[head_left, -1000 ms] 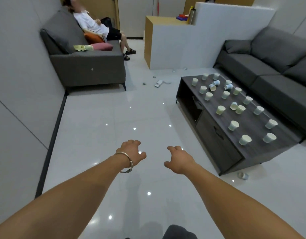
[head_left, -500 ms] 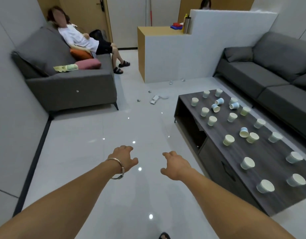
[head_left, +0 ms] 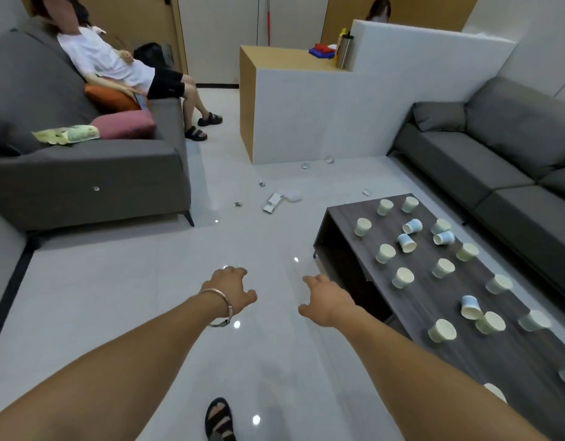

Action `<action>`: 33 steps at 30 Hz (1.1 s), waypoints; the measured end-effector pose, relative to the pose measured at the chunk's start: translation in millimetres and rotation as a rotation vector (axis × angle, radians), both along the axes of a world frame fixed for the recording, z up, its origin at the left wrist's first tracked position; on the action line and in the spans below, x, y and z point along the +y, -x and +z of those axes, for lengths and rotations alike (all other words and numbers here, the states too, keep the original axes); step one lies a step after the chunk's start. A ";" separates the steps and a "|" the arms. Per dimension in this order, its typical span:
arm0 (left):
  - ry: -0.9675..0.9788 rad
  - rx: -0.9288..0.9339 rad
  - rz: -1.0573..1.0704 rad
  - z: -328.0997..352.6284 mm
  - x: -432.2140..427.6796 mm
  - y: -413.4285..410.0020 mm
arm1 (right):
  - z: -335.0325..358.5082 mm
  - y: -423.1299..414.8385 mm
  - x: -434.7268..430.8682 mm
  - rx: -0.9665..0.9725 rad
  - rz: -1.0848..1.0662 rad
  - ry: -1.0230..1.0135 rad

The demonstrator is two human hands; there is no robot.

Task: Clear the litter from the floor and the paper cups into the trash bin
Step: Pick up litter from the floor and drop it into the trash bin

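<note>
Glossy white floor [head_left: 122, 291] — two grey sofas [head_left: 84, 173].

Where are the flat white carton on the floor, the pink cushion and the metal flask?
flat white carton [head_left: 271, 202]: head view, middle of its top face.
pink cushion [head_left: 125, 124]: head view, centre of its facing side.
metal flask [head_left: 344, 54]: head view, middle of its body.

Paper cups [head_left: 385, 253] dot the coffee table [head_left: 516, 361]; litter [head_left: 271, 202] strews the floor [head_left: 147, 297]

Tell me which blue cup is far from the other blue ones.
The blue cup nearest the camera; the other three cluster at the table's far end.
</note>
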State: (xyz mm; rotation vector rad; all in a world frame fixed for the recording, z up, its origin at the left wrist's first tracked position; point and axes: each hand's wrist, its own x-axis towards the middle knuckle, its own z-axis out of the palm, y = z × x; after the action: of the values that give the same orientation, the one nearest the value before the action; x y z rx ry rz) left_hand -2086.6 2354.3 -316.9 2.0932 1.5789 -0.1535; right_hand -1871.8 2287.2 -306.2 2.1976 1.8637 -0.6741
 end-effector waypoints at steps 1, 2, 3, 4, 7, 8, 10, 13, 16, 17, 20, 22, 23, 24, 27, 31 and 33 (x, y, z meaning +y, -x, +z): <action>0.002 -0.001 -0.014 3.8 21.8 -4.8 | 3.1 -1.4 20.4 0.003 -0.008 0.004; -0.008 -0.004 -0.034 6.9 44.3 -9.3 | 5.3 -4.1 42.1 0.010 -0.018 -0.007; -0.026 0.000 -0.055 10.1 67.8 -14.0 | 6.9 -7.6 64.9 0.017 -0.030 -0.030; -0.045 0.008 -0.069 13.5 91.2 -18.7 | 8.5 -11.0 87.0 0.027 -0.044 -0.055; -0.053 0.028 -0.098 20.0 153.1 -34.5 | 9.6 -20.9 144.1 0.060 -0.066 -0.057; -0.048 0.032 -0.109 19.2 170.8 -41.6 | 7.1 -25.7 161.2 0.065 -0.063 -0.044; -0.037 0.041 -0.120 15.8 209.2 -57.9 | 1.0 -39.3 200.1 0.067 -0.064 -0.029; -0.034 0.055 -0.131 10.4 274.4 -84.9 | -7.1 -67.7 267.4 0.058 -0.056 -0.025; -0.039 0.073 -0.116 7.3 342.5 -114.1 | -14.1 -102.8 341.8 0.074 -0.046 -0.033; -0.039 0.078 -0.104 8.2 364.7 -123.4 | -14.0 -115.0 365.7 0.081 -0.042 -0.036; -0.015 0.097 -0.072 15.8 428.2 -149.9 | -7.2 -147.5 428.3 0.100 -0.032 -0.013; -0.025 0.089 -0.037 19.2 470.9 -167.6 | -3.7 -170.1 470.7 0.086 -0.020 -0.023; -0.020 0.069 -0.020 19.1 491.4 -175.9 | -2.2 -181.5 491.8 0.081 -0.028 -0.033; -0.009 0.049 -0.016 17.7 509.7 -183.9 | -1.3 -191.7 511.6 0.074 -0.034 -0.028; 0.054 0.049 -0.038 6.1 558.8 -205.4 | -8.0 -213.7 564.6 0.058 -0.027 0.035; 0.111 0.049 -0.029 -19.6 651.4 -232.4 | -27.1 -239.4 653.9 0.033 -0.026 0.073; 0.134 0.026 -0.040 -30.9 701.4 -246.1 | -37.2 -250.3 700.8 0.024 -0.032 0.093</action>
State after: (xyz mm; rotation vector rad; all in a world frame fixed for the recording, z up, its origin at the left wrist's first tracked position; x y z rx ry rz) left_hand -1840.5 3055.8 -347.9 2.0270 1.4993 -0.2933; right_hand -1621.4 2988.0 -343.4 2.1747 1.7747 -0.7803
